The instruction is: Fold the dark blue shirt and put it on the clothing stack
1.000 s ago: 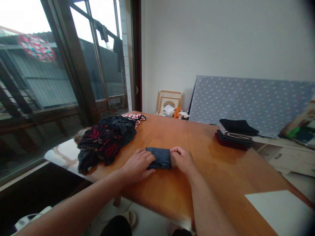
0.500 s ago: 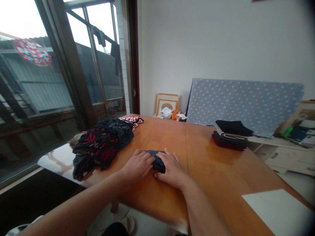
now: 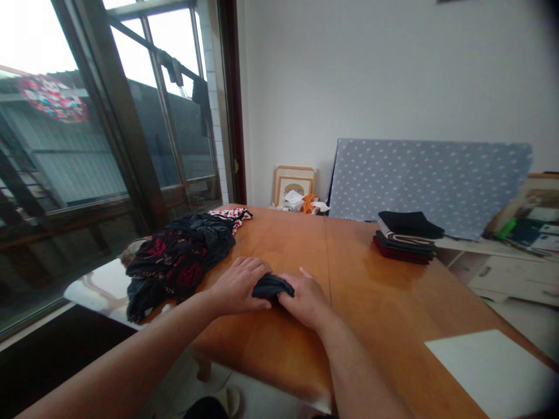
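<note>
Table (image 3: 288, 235) — clothes heap (image 3: 174, 256), folded stack (image 3: 406, 235), white sheet (image 3: 489, 369)

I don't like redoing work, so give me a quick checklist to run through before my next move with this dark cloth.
1. Left hand on the dark cloth: ok, at its left end.
2. Right hand on it: ok, at its right end.
3. Underside of the cloth smooth: cannot tell, it is hidden.
4. Folded stack standing steady: ok, its layers lie on one another.
5. Loose pile apart from the cloth: ok, it lies off to the left.
6. Loose pile tidy: not ok, it is rumpled.
</note>
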{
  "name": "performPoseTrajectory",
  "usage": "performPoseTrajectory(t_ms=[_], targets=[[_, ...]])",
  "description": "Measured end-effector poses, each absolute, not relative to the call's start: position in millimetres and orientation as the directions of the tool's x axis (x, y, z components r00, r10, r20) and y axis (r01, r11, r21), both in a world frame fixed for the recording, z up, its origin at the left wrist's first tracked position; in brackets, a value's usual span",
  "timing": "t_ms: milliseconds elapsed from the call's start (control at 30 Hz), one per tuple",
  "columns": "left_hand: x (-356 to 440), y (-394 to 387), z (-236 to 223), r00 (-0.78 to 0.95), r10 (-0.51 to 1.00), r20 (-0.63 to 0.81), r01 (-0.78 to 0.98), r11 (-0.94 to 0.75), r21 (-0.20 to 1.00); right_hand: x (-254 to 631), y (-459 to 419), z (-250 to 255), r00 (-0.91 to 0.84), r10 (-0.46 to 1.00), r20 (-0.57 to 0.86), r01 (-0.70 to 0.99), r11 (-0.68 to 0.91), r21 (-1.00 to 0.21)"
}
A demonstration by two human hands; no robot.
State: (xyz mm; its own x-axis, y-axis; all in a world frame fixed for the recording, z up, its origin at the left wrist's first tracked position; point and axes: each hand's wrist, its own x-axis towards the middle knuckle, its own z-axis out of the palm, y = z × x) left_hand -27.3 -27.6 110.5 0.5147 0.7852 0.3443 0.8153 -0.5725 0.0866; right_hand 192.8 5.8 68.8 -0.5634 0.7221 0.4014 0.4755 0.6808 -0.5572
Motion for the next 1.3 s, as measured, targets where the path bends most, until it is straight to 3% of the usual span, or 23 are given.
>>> performPoseTrajectory(t_ms=[100,233,333,433,533,600,700,833,1000,1133,1300], targets=[[-34,-20,119,0.445,0.847,0.292,0.788,-0.525,0.323,195,6,71,-0.511,0.785,0.35,0.365,0.567,-0.739],[-31,-16,128,0.344,0.927,0.153,0.622,-0.346,0.702,200,10,70,-0.475,0.855,0.209,0.065,0.271,-0.96],[-22,-14,126,0.246,0.967,0.068,0.43,-0.171,0.886,204,12,72,-0.513,0.848,0.133,-0.184,0.042,-0.982],[-16,-10,112,0.164,0.983,-0.084,0.265,0.038,0.964,206,14,72,-0.542,0.838,0.064,-0.273,-0.103,-0.956],[-15,-5,91,0.106,0.977,-0.188,0.245,0.157,0.957,204,21,63,-0.486,0.874,-0.01,-0.168,-0.104,-0.98],[-15,-1,80,0.057,0.982,-0.179,0.323,0.152,0.934,200,28,53,-0.415,0.909,-0.03,-0.045,-0.054,-0.998],[-16,5,72,0.001,0.998,-0.057,0.523,0.048,0.851,195,36,41,-0.337,0.942,-0.004,0.117,0.038,-0.992],[-20,12,71,-0.049,0.988,0.148,0.741,-0.064,0.669,197,42,37,-0.243,0.957,0.156,0.293,0.226,-0.929],[-20,8,72,-0.1,0.931,0.351,0.777,-0.148,0.612,209,46,43,-0.058,0.951,0.303,0.521,0.288,-0.804],[-12,-12,74,0.089,0.914,0.396,0.749,-0.323,0.579,206,43,41,-0.202,0.915,0.348,0.547,0.4,-0.736],[-7,-30,73,0.32,0.924,0.209,0.817,-0.381,0.433,199,37,34,-0.485,0.838,0.251,0.613,0.53,-0.586]])
